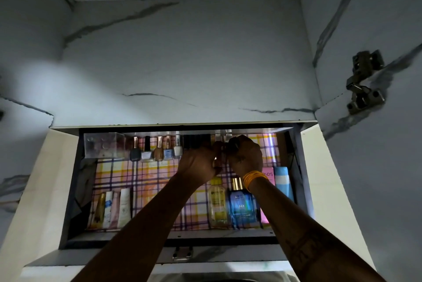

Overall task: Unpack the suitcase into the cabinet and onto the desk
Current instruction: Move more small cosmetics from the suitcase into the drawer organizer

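Dim cabinet, drawer (68,190) open. Both hands, left (198,162) and right (245,156), pinch a small bottle (218,163) at drawer back, right of polish row (155,150). Set it upright, in line; release slowly.

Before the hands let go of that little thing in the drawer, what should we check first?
1. Both hands on the item: left hand and right hand meet at the back row, each with a grip on something small. Ok.
2. What the item is: hidden by the fingers. Cannot tell.
3. Free spot on the checked liner in the middle. Ok.
4. Nail polish bottles standing upright beside the left hand. Ok.
5. Yellow bottle and blue bottle upright under the right forearm; it passes close above them. Cannot tell if it touches.
6. Drawer pulled open enough. Ok.
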